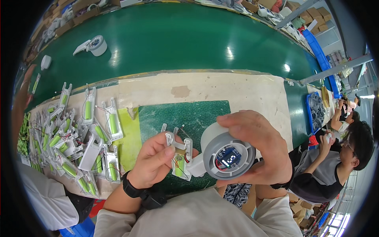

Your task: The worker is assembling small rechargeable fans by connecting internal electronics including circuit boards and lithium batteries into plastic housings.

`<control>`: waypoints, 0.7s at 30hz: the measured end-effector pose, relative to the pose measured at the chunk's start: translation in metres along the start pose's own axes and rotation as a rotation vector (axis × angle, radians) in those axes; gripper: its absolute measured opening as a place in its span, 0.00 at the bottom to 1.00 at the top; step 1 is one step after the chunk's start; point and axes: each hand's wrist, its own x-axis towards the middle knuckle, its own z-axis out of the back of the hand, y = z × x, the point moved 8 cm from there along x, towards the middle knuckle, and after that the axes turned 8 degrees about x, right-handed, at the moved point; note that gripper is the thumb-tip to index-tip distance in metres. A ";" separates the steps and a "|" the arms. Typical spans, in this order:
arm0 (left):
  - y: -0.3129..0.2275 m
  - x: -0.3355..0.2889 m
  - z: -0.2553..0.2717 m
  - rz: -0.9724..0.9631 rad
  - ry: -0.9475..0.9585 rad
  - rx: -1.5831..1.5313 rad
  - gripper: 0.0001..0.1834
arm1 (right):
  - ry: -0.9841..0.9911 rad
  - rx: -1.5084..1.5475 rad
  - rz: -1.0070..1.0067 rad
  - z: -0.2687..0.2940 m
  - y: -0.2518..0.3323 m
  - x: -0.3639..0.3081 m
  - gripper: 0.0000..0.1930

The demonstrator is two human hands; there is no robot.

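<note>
My left hand (pixel 152 162) pinches a white plastic handle shell (pixel 188 144) that carries a green battery cell (pixel 179 166) and thin wires. My right hand (pixel 262 144) wraps round a white and grey fan housing (pixel 212 134) from its right side. Inside the housing's grey ring sits a blue circuit board (pixel 229 157) with a lit display, and a red wire curves beside it. The housing's short white neck (pixel 196 165) meets or lies close against the handle shell; the exact joint is hard to make out. Both parts are above a green mat (pixel 158 114).
Several handle shells with green cells (pixel 112 123) lie heaped at left. Beyond the bench runs a green conveyor belt (pixel 166 39) bearing another fan housing (pixel 98 46). A blue crate (pixel 310 118) of grey rings stands at right. Co-workers are on both sides, one seated at right (pixel 323 170).
</note>
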 end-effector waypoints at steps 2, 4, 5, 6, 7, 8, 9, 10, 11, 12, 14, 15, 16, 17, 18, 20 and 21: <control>0.000 0.000 0.001 0.001 -0.001 0.002 0.12 | -0.008 0.000 0.004 0.000 0.000 0.000 0.35; 0.001 0.000 0.000 0.012 0.031 0.032 0.12 | -0.010 -0.005 0.010 0.000 0.001 -0.002 0.35; 0.001 -0.001 -0.001 0.012 0.031 0.034 0.12 | -0.011 -0.011 0.015 0.001 0.002 -0.003 0.35; 0.000 -0.001 0.001 0.006 0.022 0.036 0.12 | -0.008 -0.008 0.014 -0.001 0.001 -0.002 0.35; 0.000 -0.002 0.002 0.001 0.013 0.037 0.12 | -0.010 -0.008 0.020 -0.002 0.001 -0.001 0.35; -0.001 -0.002 0.003 0.001 0.010 0.035 0.12 | -0.013 -0.008 0.026 -0.004 0.000 0.000 0.35; -0.002 -0.002 0.001 -0.013 0.007 0.037 0.12 | -0.014 -0.009 0.026 -0.003 0.001 -0.001 0.35; -0.003 -0.002 0.000 -0.028 0.004 0.039 0.12 | -0.016 -0.005 0.028 -0.003 0.002 -0.001 0.36; -0.003 -0.002 -0.001 -0.027 0.005 0.040 0.12 | -0.019 -0.001 0.029 -0.002 0.002 -0.001 0.36; -0.003 -0.002 -0.002 -0.030 0.009 0.032 0.12 | -0.020 -0.002 0.030 -0.002 0.003 -0.001 0.36; -0.003 -0.001 -0.003 -0.032 0.014 0.023 0.12 | -0.029 -0.002 0.031 -0.001 0.003 -0.002 0.35; -0.002 -0.001 -0.003 -0.023 0.014 0.019 0.12 | -0.029 -0.001 0.031 -0.001 0.003 -0.002 0.35; -0.002 -0.001 -0.003 -0.013 0.013 0.015 0.12 | -0.030 0.002 0.020 0.000 0.002 -0.002 0.35; -0.002 -0.001 -0.003 -0.013 0.013 0.015 0.12 | -0.032 0.006 0.009 0.000 0.001 -0.002 0.35; -0.001 -0.001 -0.002 -0.019 0.010 0.008 0.12 | -0.031 0.008 0.010 0.000 0.001 -0.001 0.35; -0.001 -0.001 0.000 -0.027 0.003 0.001 0.12 | -0.007 0.013 -0.037 0.000 -0.003 0.000 0.35; -0.002 -0.001 0.000 -0.023 0.016 0.021 0.14 | -0.002 0.024 -0.033 0.001 -0.004 0.000 0.35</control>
